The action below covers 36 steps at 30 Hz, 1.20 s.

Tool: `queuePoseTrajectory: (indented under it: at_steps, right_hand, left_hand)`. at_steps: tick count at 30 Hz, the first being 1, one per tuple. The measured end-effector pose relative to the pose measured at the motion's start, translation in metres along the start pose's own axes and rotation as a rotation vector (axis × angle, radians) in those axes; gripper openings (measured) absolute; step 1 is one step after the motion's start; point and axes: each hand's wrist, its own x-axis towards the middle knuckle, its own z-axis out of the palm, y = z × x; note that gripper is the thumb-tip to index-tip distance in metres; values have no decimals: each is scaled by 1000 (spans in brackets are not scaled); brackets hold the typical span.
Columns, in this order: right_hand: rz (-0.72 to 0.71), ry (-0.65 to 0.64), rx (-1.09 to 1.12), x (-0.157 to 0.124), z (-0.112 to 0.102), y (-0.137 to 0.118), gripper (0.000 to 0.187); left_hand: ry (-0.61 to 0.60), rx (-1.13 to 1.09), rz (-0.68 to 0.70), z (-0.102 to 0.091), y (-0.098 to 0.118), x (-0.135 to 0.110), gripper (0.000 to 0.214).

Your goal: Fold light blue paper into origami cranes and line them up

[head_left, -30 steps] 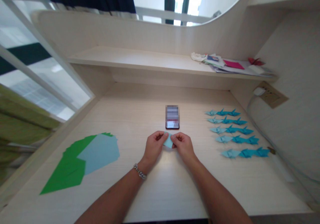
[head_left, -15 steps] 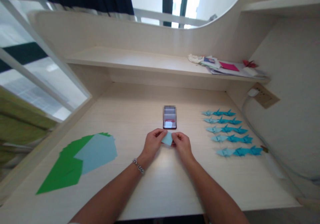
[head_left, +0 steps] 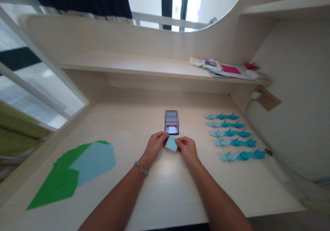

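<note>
A small light-blue square of paper is held up between both hands, just in front of the phone. My left hand pinches its left corner between thumb and fingers. On the opposite side, my right hand grips the paper's right edge the same way. Whether the square is folded in layers is too small to tell. To the right, several folded paper cranes in light and darker blue stand in rows on the desk.
Fanned light-blue paper sheets and green paper sheets lie at the left of the desk. A shelf along the back bears papers. A plugged cable runs down the right wall.
My view has shifted slightly, so the desk items sit a little farther left. More of the paper's face shows now between my hands, which both still pinch it.
</note>
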Motion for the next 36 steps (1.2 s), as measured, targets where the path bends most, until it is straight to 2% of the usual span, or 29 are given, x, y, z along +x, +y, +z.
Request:
queuePoseTrajectory:
  at_steps: [3,5,13,20,36]
  right_hand:
    - [0,-27,-51,2,-5,2,29]
    - [1,-66,-69,3,-7,2,29]
    - [107,-134,129,-3,-5,-3,32]
    - [76,-156,38,0,-9,-1,31]
    - [62,-220,43,-4,-8,-3,25]
  left_hand:
    - [-109,59,4,-5,4,-4,31]
    - [-135,153,39,-7,7,-7,30]
    - [-91,236,70,-7,9,-11,26]
    - [-204,216,-14,-12,13,-11,23]
    - [-225,241,-11,-14,14,-13,21]
